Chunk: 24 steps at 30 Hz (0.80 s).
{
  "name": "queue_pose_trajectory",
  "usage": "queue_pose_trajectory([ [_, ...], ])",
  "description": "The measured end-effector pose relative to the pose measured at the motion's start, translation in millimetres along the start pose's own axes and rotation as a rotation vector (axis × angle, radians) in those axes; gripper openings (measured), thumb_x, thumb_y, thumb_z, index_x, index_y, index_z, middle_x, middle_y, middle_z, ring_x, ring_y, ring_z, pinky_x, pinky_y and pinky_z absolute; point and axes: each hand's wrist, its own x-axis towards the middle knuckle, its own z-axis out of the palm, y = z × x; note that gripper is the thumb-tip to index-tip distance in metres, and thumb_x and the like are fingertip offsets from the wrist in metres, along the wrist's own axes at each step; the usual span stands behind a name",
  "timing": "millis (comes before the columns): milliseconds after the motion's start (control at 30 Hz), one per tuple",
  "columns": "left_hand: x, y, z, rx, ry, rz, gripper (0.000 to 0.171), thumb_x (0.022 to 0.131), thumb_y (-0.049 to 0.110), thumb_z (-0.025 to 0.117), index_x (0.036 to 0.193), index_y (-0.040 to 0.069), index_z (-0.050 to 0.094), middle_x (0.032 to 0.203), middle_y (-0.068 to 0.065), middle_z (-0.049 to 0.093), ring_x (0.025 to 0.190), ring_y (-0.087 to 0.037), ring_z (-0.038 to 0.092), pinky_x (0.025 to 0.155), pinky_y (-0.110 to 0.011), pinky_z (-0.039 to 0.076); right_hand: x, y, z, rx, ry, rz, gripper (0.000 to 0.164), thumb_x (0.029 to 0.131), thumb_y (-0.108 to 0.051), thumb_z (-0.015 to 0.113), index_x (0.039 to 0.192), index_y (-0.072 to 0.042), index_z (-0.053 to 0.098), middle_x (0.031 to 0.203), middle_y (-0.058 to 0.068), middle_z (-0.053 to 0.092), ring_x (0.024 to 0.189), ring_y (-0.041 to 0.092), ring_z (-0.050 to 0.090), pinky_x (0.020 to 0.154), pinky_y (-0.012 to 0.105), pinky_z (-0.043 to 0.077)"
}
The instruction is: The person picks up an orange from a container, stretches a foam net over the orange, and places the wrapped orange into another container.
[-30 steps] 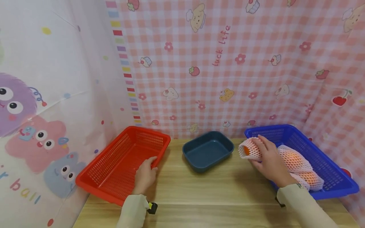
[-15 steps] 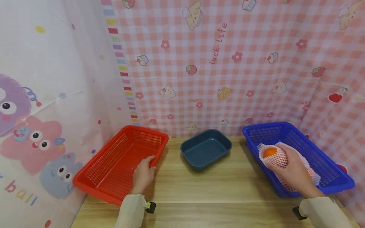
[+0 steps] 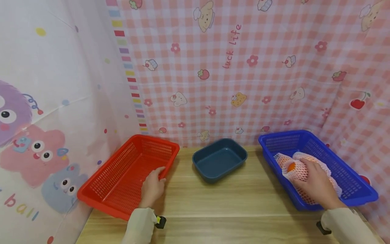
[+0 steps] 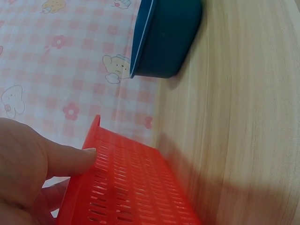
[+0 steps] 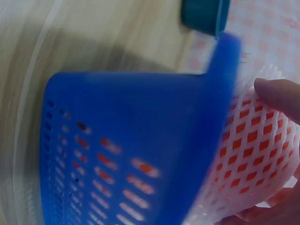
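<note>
My left hand (image 3: 152,188) pinches the right rim of the red basket (image 3: 128,179). In the left wrist view, the thumb (image 4: 70,161) lies on the outer side of that basket's wall. On the right, my right hand (image 3: 317,184) holds an orange fruit in a white foam net (image 3: 297,170), low inside the blue basket (image 3: 347,169). Thumb and fingers curve around the net in the right wrist view, where the fruit (image 5: 255,145) shows orange through the mesh. Other netted fruit (image 3: 324,166) lies beneath and beside the hand, partly hidden by it.
Between the two baskets a dark teal tray (image 3: 219,162) stands on the wooden table (image 3: 213,203). Behind it hangs a pink checked cloth (image 3: 195,84); a white printed cloth (image 3: 91,101) hangs at the left.
My right hand has carried the netted fruit rightward and down, from over the blue basket's left rim to among the other fruit. The left hand stays on the red basket's rim.
</note>
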Motion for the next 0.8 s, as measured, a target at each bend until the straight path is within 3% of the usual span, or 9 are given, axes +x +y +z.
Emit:
queue_pose_trajectory([
  [300,-2.7,-0.7,-2.0,0.006,-0.006,-0.013,0.046,0.091,0.01,0.067,0.136,0.014,0.057,0.121,-0.013,0.061,0.095,-0.031,0.059,0.078,-0.051,0.047,-2,14,10,-0.127,0.082,-0.058,0.08,0.069,-0.018,0.086,0.133,0.003,0.043,0.119,0.031,0.045,0.102,0.058,0.042,0.081,0.07,0.033],
  [633,-3.8,-1.1,-4.1,0.008,-0.007,-0.011,0.046,0.09,0.009,0.066,0.135,0.013,0.057,0.119,-0.014,0.062,0.091,-0.03,0.058,0.076,-0.05,0.047,2,9,18,-0.236,0.053,-0.145,0.088,0.066,-0.015,0.085,0.141,-0.003,0.041,0.127,0.035,0.042,0.103,0.06,0.044,0.078,0.072,0.035],
  [800,-4.2,-0.2,-3.1,0.008,-0.003,-0.005,0.047,0.09,0.009,0.067,0.136,0.013,0.057,0.121,-0.014,0.062,0.095,-0.031,0.059,0.078,-0.051,0.047,0,5,17,-0.263,0.04,-0.147,0.089,0.068,-0.017,0.084,0.143,-0.005,0.039,0.13,0.035,0.04,0.105,0.061,0.042,0.08,0.073,0.034],
])
